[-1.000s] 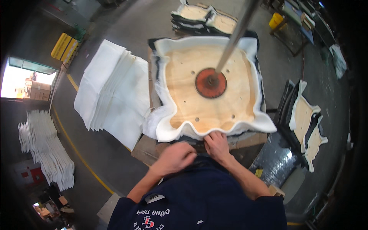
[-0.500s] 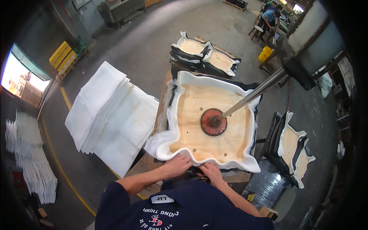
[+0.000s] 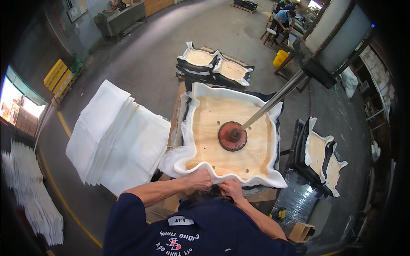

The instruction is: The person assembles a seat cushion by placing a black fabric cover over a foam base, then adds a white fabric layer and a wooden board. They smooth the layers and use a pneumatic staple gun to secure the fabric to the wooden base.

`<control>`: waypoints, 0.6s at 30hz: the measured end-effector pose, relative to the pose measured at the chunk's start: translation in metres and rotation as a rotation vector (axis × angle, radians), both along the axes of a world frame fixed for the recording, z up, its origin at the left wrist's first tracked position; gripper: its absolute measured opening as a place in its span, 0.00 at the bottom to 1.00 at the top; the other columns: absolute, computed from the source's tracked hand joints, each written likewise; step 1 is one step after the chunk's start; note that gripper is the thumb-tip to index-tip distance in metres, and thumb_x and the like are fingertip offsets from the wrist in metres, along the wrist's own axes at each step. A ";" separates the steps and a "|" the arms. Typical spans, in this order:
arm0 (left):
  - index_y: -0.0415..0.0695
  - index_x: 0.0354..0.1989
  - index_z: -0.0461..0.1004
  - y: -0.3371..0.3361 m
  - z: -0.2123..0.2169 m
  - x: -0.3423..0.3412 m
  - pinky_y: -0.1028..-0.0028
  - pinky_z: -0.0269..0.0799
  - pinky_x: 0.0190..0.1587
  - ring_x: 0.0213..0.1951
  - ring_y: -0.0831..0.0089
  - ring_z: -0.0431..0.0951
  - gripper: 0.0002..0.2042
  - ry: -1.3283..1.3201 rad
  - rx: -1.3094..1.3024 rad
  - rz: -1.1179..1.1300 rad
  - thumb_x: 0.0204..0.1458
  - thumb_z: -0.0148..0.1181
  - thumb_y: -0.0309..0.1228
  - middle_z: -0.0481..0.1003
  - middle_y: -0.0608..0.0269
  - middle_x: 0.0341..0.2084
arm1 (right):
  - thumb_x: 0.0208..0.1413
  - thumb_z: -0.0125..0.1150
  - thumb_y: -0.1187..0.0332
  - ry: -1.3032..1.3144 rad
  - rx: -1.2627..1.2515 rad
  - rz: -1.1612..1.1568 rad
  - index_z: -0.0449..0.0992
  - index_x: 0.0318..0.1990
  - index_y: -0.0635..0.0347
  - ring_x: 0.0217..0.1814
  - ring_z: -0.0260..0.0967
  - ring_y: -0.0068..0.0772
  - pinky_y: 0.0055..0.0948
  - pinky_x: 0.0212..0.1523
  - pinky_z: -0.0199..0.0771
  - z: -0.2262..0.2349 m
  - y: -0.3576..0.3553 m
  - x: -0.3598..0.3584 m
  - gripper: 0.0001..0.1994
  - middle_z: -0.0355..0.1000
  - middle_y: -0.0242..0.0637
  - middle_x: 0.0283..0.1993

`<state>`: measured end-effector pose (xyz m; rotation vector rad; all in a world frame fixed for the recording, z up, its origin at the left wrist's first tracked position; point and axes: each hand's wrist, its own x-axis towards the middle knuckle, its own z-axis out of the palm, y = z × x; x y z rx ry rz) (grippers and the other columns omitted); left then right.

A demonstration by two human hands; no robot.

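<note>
In front of me lies a square wooden seat board with small holes, wrapped at its edges by wavy white foam standing up as a rim. Black fabric shows outside the foam. A round red press plate on a slanting metal rod sits on the board's middle. My left hand is closed in a fist on the foam's near edge. Close to its right, my right hand is closed at the same edge, fingertips partly hidden. Whether they also grip the black fabric cannot be made out.
A pile of white sheets lies left of the board, another stack farther left. Padded boards stand stacked behind, more at right. A yellow bucket and a person in blue are far right.
My view has shifted, so the scene sits slightly left. My left hand has closed more tightly at the foam edge; my right hand remains beside it. The press plate stays on the board.
</note>
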<state>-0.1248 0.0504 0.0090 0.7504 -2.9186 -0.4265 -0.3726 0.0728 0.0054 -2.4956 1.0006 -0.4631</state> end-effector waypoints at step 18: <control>0.46 0.36 0.73 0.028 0.046 -0.039 0.65 0.74 0.40 0.39 0.63 0.76 0.10 0.245 0.136 0.073 0.48 0.62 0.35 0.72 0.61 0.34 | 0.46 0.67 0.73 0.039 -0.050 -0.235 0.80 0.42 0.54 0.46 0.72 0.41 0.37 0.46 0.69 0.063 0.016 -0.036 0.13 0.74 0.34 0.41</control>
